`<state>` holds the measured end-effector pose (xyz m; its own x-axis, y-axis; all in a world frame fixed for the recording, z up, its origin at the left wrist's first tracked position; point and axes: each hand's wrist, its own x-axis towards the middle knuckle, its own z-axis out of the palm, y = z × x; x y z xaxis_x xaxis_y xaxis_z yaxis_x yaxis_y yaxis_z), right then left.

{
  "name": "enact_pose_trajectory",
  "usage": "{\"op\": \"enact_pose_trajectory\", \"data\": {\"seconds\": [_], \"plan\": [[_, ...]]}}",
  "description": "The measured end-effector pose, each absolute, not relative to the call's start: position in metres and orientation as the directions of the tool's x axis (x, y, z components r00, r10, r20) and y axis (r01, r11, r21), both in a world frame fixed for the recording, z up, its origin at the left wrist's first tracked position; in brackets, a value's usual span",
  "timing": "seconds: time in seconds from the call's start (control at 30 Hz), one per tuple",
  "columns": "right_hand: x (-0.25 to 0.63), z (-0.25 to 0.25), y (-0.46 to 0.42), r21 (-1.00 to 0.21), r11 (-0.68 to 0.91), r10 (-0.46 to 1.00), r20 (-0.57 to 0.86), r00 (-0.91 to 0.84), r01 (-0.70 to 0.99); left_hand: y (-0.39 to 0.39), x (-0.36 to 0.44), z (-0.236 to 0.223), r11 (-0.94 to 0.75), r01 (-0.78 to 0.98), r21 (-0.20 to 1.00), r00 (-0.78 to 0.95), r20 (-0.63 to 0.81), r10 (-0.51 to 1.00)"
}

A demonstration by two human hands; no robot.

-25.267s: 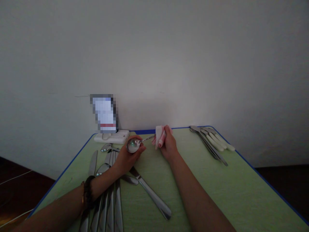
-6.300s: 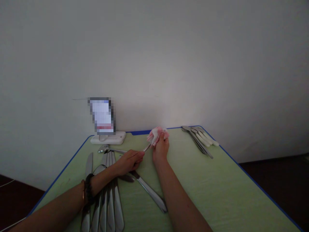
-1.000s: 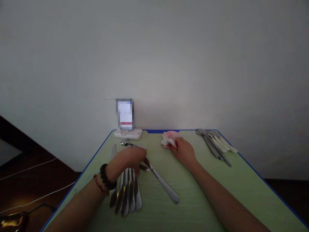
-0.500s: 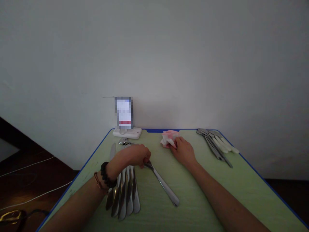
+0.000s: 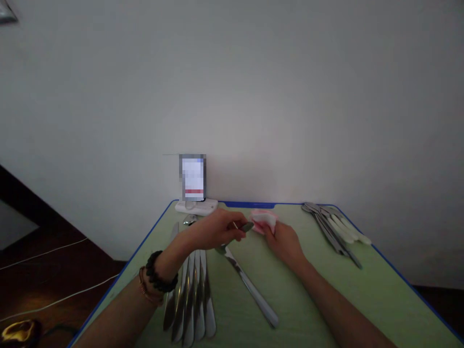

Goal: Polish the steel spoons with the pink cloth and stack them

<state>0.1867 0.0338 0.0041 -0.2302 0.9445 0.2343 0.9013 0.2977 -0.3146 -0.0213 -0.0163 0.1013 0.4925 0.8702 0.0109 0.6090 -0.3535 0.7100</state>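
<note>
My left hand (image 5: 223,229), wearing a black beaded bracelet, is closed around a metal piece of cutlery (image 5: 247,226). One rounded end sticks out past the fingers toward the cloth; the rest is hidden, so its exact kind is unclear. In my right hand (image 5: 284,240) a crumpled pink-and-white cloth (image 5: 264,221) is pinched, just right of that end and seemingly apart from it. Under the left wrist lies a fanned row of several table knives (image 5: 197,299). Another long-handled metal utensil (image 5: 253,292) rests diagonally beside them, its head partly hidden by the left hand.
A spoon bowl (image 5: 190,220) shows behind the left hand, near a white stand (image 5: 195,208) with a blurred phone screen (image 5: 193,178). At the back right lie several grey utensils (image 5: 328,229) and white-handled ones (image 5: 350,231). The green table (image 5: 304,309) meets a white wall.
My left hand has lifted and moved right toward the cloth, with a utensil end now showing. My right hand has raised the cloth slightly. The view has shifted a little.
</note>
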Motion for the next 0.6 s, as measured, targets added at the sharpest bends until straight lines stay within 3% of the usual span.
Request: {"op": "enact_pose_trajectory", "data": {"seconds": [0.07,0.13,0.27,0.43,0.6], "plan": [[0.187,0.005,0.033,-0.392,0.245,0.964,0.192,-0.182,0.887,-0.015,-0.020,0.099,-0.264,0.537,0.801,0.376,0.053,0.925],[0.189,0.006,0.034,-0.546,0.217,0.974,0.170,-0.147,0.809,-0.011,-0.017,0.092,-0.200,0.341,0.919,0.302,0.094,0.949],[0.197,0.006,0.037,-0.799,0.151,0.978,0.208,0.031,0.582,0.001,-0.004,0.068,-0.148,-0.040,0.988,0.114,0.152,0.982],[0.202,0.004,0.042,-0.854,0.132,0.975,0.203,0.089,0.503,0.010,0.010,0.030,-0.076,-0.298,0.951,-0.072,0.057,0.996],[0.199,0.002,0.044,-0.865,0.113,0.976,0.189,0.109,0.489,0.004,0.014,0.013,-0.023,-0.277,0.961,-0.087,-0.001,0.996]]}}
